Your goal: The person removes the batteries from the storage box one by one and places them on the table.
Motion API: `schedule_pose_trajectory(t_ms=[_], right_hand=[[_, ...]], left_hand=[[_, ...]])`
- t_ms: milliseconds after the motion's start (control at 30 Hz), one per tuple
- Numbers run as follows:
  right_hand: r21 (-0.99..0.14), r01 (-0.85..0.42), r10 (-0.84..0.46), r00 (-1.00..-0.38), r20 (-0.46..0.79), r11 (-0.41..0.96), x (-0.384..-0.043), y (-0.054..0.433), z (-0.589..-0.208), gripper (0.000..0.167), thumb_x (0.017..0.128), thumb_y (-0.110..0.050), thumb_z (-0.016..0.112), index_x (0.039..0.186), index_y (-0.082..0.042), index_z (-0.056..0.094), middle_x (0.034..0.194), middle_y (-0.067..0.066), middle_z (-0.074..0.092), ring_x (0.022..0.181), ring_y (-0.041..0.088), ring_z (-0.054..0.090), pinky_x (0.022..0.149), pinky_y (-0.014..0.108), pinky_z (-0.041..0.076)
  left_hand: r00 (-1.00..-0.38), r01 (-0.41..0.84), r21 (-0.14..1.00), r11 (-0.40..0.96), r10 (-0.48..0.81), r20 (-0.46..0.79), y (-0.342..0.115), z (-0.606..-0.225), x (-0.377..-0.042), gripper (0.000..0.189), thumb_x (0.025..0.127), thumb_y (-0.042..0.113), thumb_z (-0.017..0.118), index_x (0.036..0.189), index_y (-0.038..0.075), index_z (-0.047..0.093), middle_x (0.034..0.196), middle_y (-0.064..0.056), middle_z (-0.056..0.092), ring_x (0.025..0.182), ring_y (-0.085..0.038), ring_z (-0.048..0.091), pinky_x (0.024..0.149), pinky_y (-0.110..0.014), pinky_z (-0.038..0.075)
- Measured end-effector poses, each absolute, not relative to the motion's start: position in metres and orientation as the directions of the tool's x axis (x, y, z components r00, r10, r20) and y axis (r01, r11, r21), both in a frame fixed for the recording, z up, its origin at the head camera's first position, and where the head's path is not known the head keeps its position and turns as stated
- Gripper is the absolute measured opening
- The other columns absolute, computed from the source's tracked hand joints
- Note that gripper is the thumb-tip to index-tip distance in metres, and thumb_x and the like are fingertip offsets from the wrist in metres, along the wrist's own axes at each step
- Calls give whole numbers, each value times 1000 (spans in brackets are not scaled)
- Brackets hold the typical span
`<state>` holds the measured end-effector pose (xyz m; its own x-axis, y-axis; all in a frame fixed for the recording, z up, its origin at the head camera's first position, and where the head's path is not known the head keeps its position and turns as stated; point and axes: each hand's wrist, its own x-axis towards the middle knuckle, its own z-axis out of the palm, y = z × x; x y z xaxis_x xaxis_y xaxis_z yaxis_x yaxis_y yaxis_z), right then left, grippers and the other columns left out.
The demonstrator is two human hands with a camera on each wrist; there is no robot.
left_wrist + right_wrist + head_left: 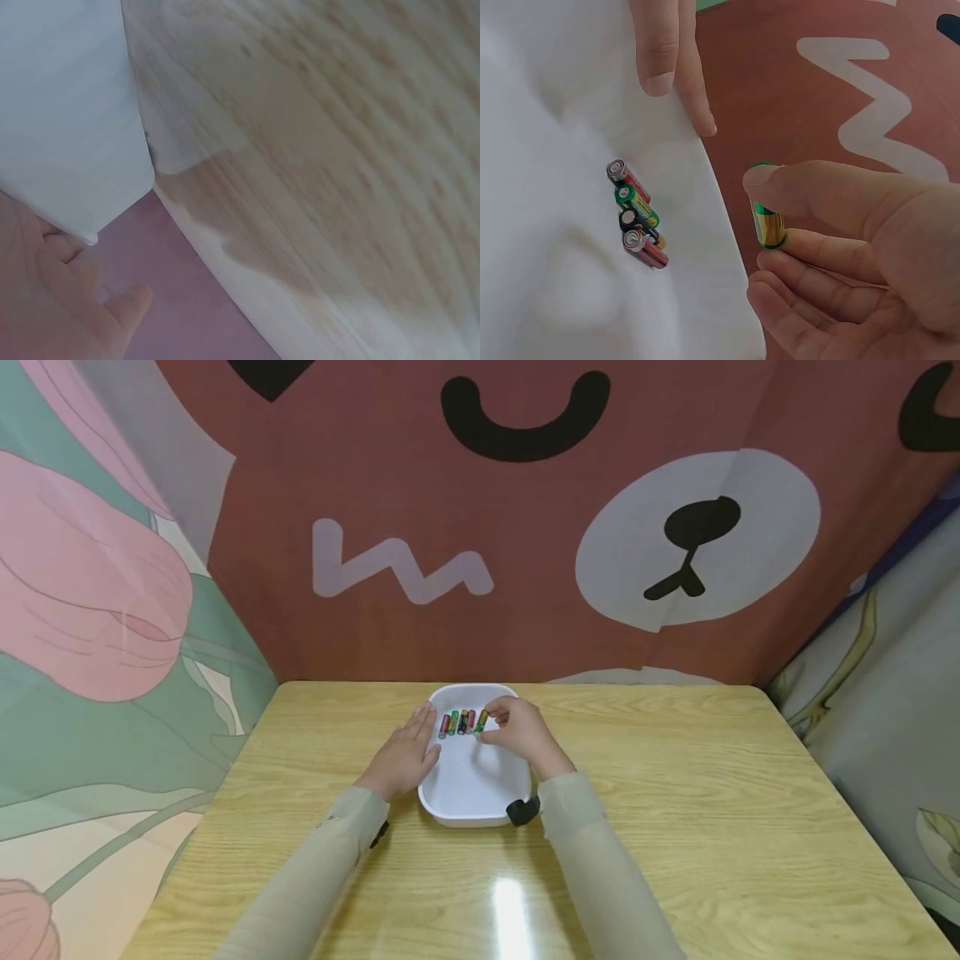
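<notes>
Inside a white tray (472, 789), several small batteries (462, 722) with red, green and black casings lie side by side in a row toward the far end. My right hand (525, 735) pinches a green-and-gold battery (769, 217) between thumb and fingers, upright at the right end of the row. Along the tray's left rim rests my left hand (405, 756), its fingers fairly straight and its thumb over the inside. The right wrist view has the left thumb (658, 60) above the tray floor. In the left wrist view, the tray's edge partly covers the left fingers.
The tray stands on a wood-grain table (675, 793), close to its back edge. Behind it hangs a reddish-brown cloth (525, 635) with a cartoon face. A flower-print cloth (90, 610) borders the left side, another pale cloth the right.
</notes>
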<state>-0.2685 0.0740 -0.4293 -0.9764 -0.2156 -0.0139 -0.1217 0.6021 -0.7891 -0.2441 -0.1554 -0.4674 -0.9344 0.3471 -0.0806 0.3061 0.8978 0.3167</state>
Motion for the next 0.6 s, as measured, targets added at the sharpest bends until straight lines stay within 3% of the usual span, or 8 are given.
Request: schedule_pose_trajectory(t_ms=[600], right_hand=[[-805, -200, -224, -971, 86, 559, -252, 92, -421, 49, 80, -7, 86, 125, 1, 67, 122, 18, 66, 113, 37, 65, 99, 42, 54]], left_hand=[[-931, 327, 297, 897, 360, -64, -157, -468, -244, 70, 108, 36, 36, 162, 3, 6, 170, -11, 3, 156, -32, 8, 123, -56, 19]])
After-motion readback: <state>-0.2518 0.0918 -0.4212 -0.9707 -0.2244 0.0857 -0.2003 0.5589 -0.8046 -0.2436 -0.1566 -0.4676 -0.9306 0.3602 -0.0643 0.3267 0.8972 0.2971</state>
